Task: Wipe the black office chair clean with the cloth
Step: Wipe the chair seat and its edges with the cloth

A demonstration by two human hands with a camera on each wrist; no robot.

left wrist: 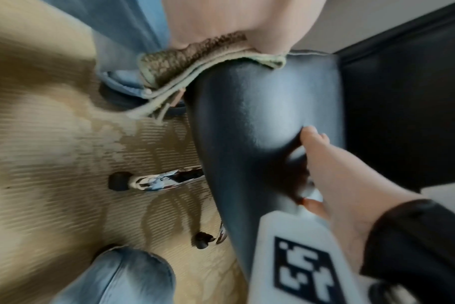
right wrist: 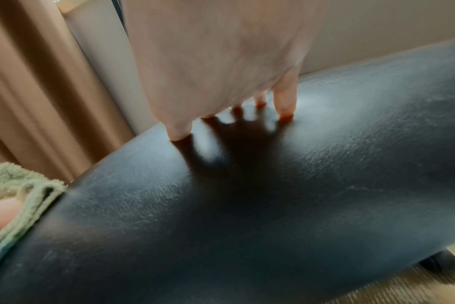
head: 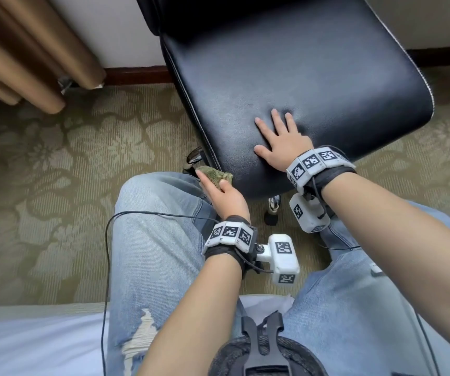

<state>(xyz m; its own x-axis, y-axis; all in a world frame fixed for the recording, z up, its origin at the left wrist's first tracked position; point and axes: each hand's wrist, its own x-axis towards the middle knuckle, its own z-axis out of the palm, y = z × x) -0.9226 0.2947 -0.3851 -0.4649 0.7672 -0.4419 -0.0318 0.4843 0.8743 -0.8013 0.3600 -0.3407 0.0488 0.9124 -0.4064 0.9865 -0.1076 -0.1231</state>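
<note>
One black office chair [head: 299,77], its padded seat of smooth, faintly grained leather with stitched edges, stands on patterned carpet [head: 55,158]. The right hand [head: 280,139] lies flat on the seat's near edge, fingers spread. The left hand [head: 223,196] grips one folded green terry cloth [head: 215,175] against the seat's near left corner.

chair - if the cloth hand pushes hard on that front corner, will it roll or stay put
The chair would probably roll: casters sit on low-pile carpet. The right hand, spread flat on the seat, likely steadies it. The padding dents under those fingers, so it should give under the cloth in the left hand.
</note>
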